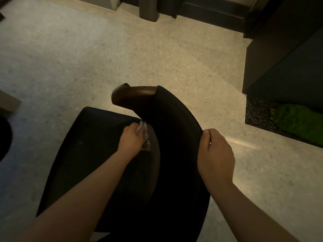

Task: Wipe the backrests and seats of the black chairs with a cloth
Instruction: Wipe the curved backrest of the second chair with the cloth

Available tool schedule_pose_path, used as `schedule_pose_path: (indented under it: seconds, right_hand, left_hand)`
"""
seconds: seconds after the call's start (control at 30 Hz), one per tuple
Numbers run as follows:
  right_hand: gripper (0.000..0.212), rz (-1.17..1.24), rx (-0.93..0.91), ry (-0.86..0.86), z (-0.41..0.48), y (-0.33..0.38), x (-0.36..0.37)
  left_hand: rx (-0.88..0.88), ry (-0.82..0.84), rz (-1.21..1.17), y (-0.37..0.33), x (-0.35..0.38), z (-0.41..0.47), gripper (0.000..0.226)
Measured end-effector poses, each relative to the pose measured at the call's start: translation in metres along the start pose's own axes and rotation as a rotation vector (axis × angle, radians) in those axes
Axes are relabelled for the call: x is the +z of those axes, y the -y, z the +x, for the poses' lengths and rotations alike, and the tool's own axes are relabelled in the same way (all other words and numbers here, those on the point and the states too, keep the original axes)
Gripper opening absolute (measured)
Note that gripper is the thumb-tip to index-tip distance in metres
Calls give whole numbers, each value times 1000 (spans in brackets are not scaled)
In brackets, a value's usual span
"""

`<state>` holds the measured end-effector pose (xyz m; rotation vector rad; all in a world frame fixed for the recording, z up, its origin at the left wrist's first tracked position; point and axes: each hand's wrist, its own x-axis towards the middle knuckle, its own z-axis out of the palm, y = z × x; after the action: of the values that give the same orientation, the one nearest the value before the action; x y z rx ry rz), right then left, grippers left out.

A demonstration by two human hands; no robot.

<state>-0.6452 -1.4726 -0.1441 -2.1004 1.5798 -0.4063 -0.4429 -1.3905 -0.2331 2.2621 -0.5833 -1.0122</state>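
A black chair fills the lower middle of the head view, with a wide seat (pixel 90 145) and a curved black backrest (pixel 176 123) ending in a brown wooden armrest (pixel 132 96). My left hand (pixel 132 138) grips a crumpled light cloth (pixel 145 135) and presses it where the seat meets the inner face of the backrest. My right hand (pixel 215 154) grips the outer top edge of the backrest, fingers curled over it.
Speckled beige floor (pixel 104 55) surrounds the chair. Dark cabinets (pixel 283 49) stand at the right, with a green mossy patch (pixel 300 121) at their foot. Dark furniture bases (pixel 148 9) line the far edge. A dark round object (pixel 4 137) sits at the left edge.
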Motion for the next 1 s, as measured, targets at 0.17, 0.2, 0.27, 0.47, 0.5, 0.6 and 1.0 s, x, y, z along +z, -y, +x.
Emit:
schedule_pose_path:
  seconds: [0.17, 0.2, 0.27, 0.47, 0.5, 0.6, 1.0]
  right_hand:
    - [31, 25, -122, 43, 25, 20, -13]
    - [31, 14, -149, 68, 33, 25, -11]
    - [31, -58, -172, 131, 44, 33, -1]
    - [37, -174, -158, 176, 47, 31, 13]
    - [37, -176, -163, 173, 48, 31, 12]
    - [36, -199, -171, 175, 48, 33, 13]
    - [37, -202, -183, 157, 47, 34, 13]
  left_hand:
    - [262, -127, -150, -38, -23, -19, 42]
    - [357, -197, -141, -46, -24, -22, 44]
    - [494, -348, -178, -63, -28, -25, 44]
    - [570, -551, 42, -100, -28, 9, 34]
    - [563, -535, 141, -99, -23, 16, 36]
    - [608, -603, 328, -87, -14, 29, 37]
    - [158, -720, 256, -45, -35, 61, 42]
